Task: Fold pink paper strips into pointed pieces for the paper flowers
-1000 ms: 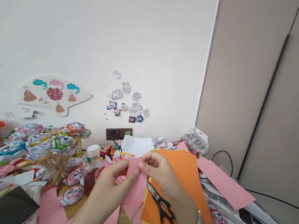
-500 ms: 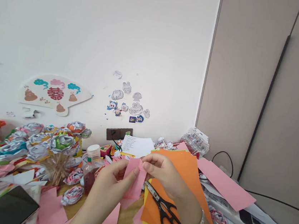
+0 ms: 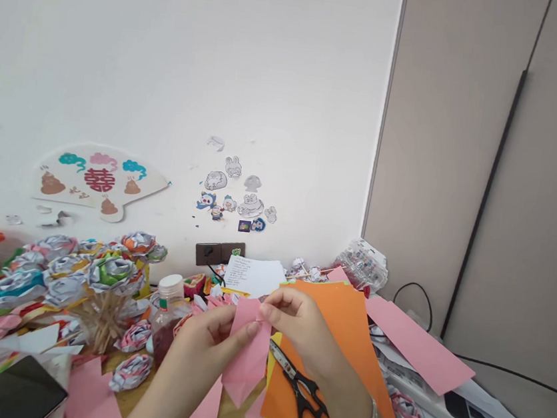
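Observation:
A strip of pink paper [image 3: 247, 360] is held up between my two hands over the table, its lower end coming to a folded point. My left hand [image 3: 215, 346] grips its left side, thumb pressed flat across the front. At the upper right edge, my right hand [image 3: 291, 318] pinches the paper between thumb and fingertips. Black-handled scissors [image 3: 304, 400] lie under my right wrist on orange paper sheets [image 3: 341, 317]. Another pink strip [image 3: 205, 412] rests on the table below my left hand.
Paper flowers on sticks [image 3: 112, 277] crowd the left, beside a white-capped bottle [image 3: 168, 310]. A dark phone [image 3: 11, 390] lies front left. To the right are a long pink sheet [image 3: 421, 346], a white power strip [image 3: 437, 405] and cables. A handwritten page [image 3: 254, 277] lies near the wall.
The pink paper's lower end now hangs further down and shows a clearer point. Both hands keep their hold with small finger shifts. The view has shifted slightly.

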`<action>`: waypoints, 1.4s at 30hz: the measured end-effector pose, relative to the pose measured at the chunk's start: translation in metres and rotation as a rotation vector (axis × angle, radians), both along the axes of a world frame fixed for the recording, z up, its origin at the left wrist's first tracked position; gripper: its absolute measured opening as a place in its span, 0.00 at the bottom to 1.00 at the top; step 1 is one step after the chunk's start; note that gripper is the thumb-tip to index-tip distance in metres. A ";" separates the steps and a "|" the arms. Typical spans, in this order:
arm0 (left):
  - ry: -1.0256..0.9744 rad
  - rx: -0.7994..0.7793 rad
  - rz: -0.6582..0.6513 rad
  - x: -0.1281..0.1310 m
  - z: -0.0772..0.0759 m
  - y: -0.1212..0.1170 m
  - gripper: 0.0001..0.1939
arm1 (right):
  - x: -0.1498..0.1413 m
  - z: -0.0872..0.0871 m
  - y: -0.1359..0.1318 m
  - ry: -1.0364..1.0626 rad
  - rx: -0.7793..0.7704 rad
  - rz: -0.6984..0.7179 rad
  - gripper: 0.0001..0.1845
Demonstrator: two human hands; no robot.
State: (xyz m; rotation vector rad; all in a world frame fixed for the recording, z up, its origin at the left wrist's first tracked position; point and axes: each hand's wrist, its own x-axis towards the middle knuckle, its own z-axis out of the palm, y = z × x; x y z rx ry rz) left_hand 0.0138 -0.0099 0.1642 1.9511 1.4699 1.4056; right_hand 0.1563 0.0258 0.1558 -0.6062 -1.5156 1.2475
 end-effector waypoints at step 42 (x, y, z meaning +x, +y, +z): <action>-0.014 -0.209 -0.057 -0.001 -0.006 0.012 0.18 | -0.005 -0.006 0.009 0.038 -0.026 -0.002 0.11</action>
